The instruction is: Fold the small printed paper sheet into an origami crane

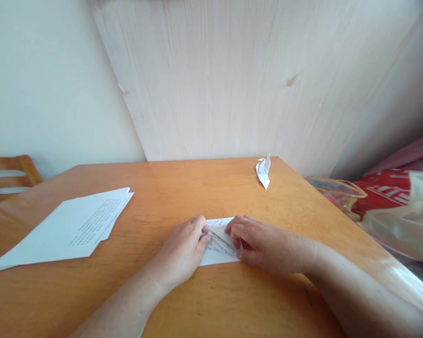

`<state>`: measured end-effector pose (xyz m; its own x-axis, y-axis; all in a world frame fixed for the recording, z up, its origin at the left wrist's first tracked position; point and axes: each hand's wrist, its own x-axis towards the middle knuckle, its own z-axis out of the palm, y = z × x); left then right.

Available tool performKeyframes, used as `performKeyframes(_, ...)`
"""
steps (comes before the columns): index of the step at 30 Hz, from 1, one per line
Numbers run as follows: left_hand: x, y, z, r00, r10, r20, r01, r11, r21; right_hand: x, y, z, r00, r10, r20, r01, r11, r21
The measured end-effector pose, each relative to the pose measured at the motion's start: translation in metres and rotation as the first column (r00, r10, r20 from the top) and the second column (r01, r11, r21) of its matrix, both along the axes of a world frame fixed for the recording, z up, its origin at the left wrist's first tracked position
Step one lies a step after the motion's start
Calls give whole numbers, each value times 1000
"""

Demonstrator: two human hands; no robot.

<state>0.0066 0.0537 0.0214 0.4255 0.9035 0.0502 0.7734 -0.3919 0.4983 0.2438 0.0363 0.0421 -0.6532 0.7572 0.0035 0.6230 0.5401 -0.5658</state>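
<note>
A partly folded sheet of paper [220, 251] with printed or written lines lies on the table in front of me. A white flap slants across its upper right. My left hand [186, 241] grips the paper's left side, thumb and fingers pinched near the flap's tip. On the right side, my right hand [259, 241] has its curled fingers and thumb closed on the paper's edge. Both hands cover parts of the sheet, so its outer corners are hidden.
The wooden table [155, 291] reaches back to a pale board [211, 84]. At left lies a stack of paper [63, 230]. A folded paper bird [263, 172] stands near the far right corner. A wooden chair [24, 171] is at far left; bags [384, 197] crowd the right side.
</note>
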Motion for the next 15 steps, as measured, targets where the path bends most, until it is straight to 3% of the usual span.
performKeyframes(5,1,0,-2,1000,-23,-14,24,999,30,-1,1,-2,1000,-5,11,5,1000,7)
performKeyframes(15,7,-7,0,976,-91,-199,138,962,235,1,1,-5,999,-20,25,20,1000,9)
